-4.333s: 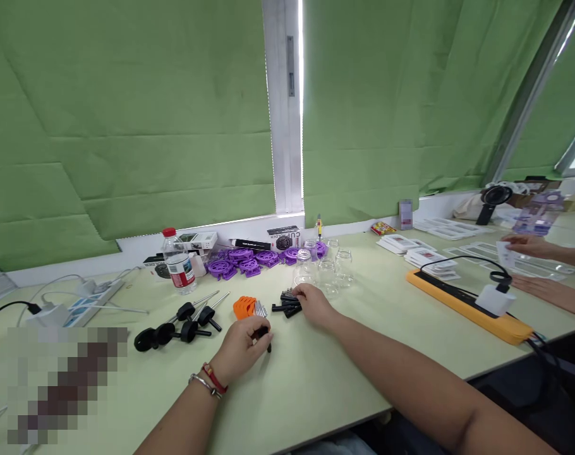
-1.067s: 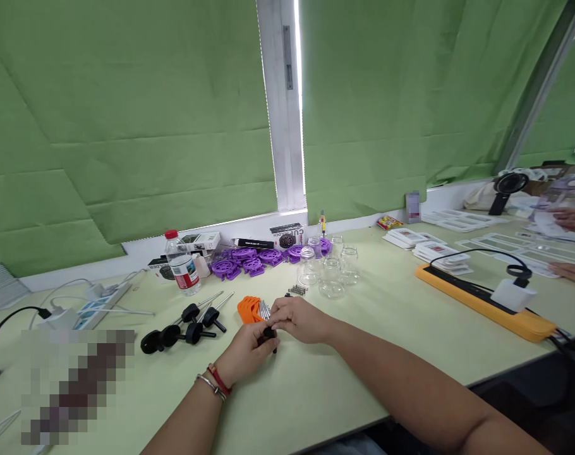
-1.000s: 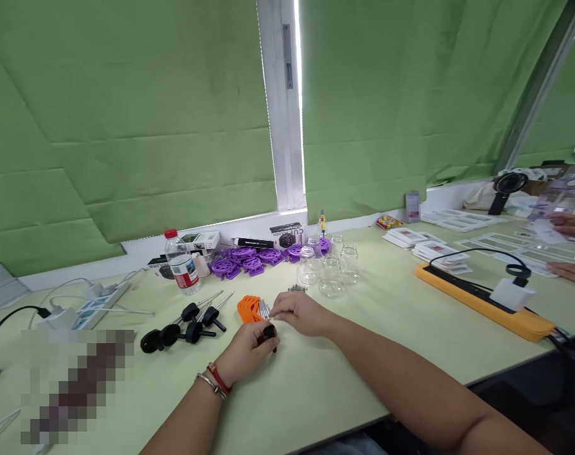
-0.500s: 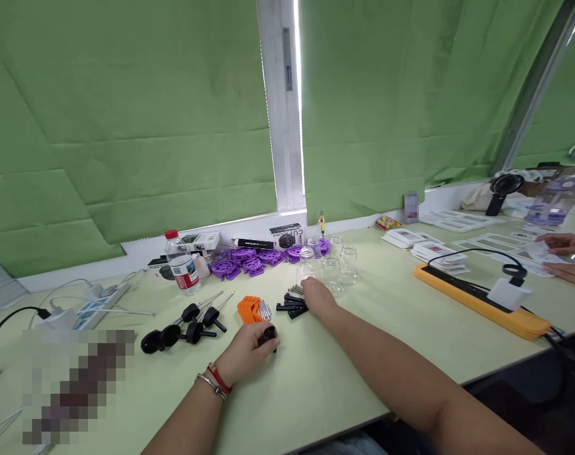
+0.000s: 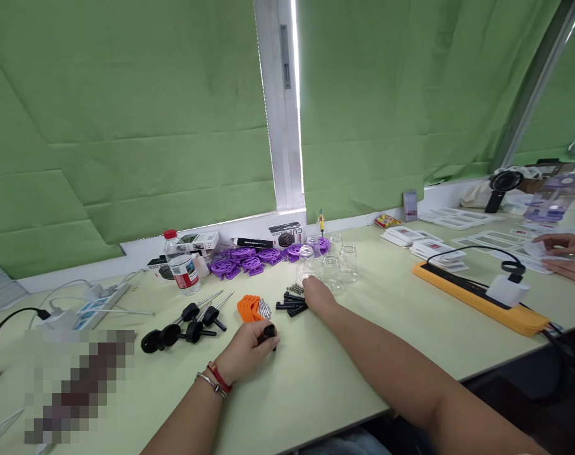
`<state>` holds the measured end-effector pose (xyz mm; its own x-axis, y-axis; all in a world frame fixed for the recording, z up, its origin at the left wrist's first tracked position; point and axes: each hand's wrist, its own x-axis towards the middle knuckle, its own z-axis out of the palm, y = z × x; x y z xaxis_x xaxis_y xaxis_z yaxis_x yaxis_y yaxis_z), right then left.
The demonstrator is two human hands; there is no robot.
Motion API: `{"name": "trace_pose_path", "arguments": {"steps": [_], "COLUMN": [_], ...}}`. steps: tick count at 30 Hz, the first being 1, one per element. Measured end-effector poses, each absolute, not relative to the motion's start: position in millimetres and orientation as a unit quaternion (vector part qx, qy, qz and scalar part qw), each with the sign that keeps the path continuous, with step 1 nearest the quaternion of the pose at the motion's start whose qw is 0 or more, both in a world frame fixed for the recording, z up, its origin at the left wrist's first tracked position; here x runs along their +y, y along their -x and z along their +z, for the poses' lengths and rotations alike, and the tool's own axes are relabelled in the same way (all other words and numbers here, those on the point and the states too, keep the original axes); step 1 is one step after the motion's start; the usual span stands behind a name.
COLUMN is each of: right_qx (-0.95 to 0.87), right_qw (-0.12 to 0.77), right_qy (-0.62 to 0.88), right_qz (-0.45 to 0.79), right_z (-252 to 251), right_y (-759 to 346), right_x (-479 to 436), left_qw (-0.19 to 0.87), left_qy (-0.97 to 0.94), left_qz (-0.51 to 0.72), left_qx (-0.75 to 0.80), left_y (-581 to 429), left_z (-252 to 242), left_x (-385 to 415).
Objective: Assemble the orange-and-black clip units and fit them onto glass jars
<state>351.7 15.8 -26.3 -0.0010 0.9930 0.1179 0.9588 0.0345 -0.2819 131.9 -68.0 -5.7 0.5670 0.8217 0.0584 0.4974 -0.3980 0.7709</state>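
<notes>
Near the front middle of the table, my left hand (image 5: pixel 248 346) is closed round a small black plastic part (image 5: pixel 269 331) with a short stem below it. My right hand (image 5: pixel 320 296) reaches to the small metal springs (image 5: pixel 295 289); its fingertips are hidden behind the hand. Just left of it lie several black tubes (image 5: pixel 292 304). Between the hands and the black knobs with metal rods (image 5: pixel 193 322) sit orange plastic pieces (image 5: pixel 248 308) and silver pins (image 5: pixel 265 308). Clear glass jars (image 5: pixel 348 264) stand beyond my right hand.
Purple plastic pieces (image 5: pixel 244 260) lie along the back near a water bottle (image 5: pixel 182 265). To the right are a yellow power strip (image 5: pixel 477 300) with a cable and stacks of white cards (image 5: pixel 436 251). Another person's hands (image 5: pixel 569 256) handle sheets at the far right.
Both hands stay almost where they were, the left still holding the black part. The view has shifted very slightly.
</notes>
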Motion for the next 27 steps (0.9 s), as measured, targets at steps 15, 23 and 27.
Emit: {"name": "trace_pose_path", "arguments": {"steps": [15, 23, 27], "right_qx": [-0.679, -0.717, -0.806], "right_qw": [0.18, 0.318, 0.375], "right_qy": [0.708, 0.608, 0.435], "right_qz": [0.074, 0.122, 0.146], "right_z": [-22.5, 4.6, 13.8], "right_y": [-352.1, -348.6, -340.3], "right_x": [17.2, -10.2, -34.1], "left_qw": [0.366, 0.368, 0.371], "left_qy": [-0.809, -0.806, -0.804], "left_qz": [0.215, 0.217, 0.223], "left_qx": [0.407, 0.409, 0.408], "left_y": [-132.1, -131.4, -132.4], "left_z": [-3.4, -6.7, -6.5], "left_x": [-69.0, -67.3, -68.5]}}
